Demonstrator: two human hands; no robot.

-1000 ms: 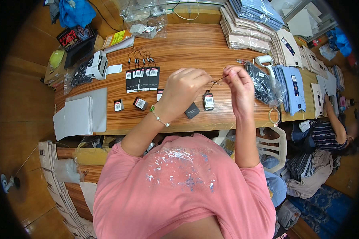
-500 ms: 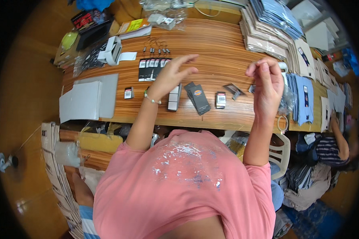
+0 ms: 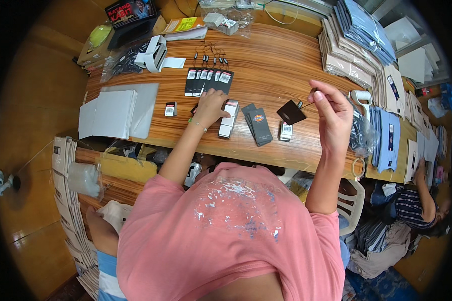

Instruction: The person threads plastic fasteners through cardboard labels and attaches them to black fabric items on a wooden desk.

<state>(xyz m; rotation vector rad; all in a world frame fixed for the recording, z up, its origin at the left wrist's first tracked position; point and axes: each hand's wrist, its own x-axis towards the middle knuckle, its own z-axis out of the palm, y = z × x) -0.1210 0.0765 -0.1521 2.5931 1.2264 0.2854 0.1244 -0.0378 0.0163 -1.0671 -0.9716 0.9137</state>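
Observation:
My right hand (image 3: 332, 108) is raised over the right side of the table, thumb and fingers pinched on the thin cord of a black hang tag (image 3: 292, 112). The tag hangs tilted to the left, above a small pile of white-labelled cards (image 3: 286, 131). My left hand (image 3: 211, 109) is low over the table, thumb apart from the fingers. Its thumb reaches the narrow stack of white labels (image 3: 227, 123), and the fingertips are near a fanned row of black tags (image 3: 206, 80) with white stickers and cords. Dark grey tags (image 3: 259, 128) lie right of the label stack.
A small labelled pile (image 3: 171, 109) and white sheets (image 3: 108, 114) lie at left. A white dispenser (image 3: 153, 54) stands behind. Bagged folded garments (image 3: 344, 55) are stacked at far right, beside a tape roller (image 3: 361, 98). Another person's arm (image 3: 423, 183) is at the right edge.
My left hand has come down from the air to the label stack. The black tag now hangs flatter and wider to the left under my right hand. The whole view has shifted slightly.

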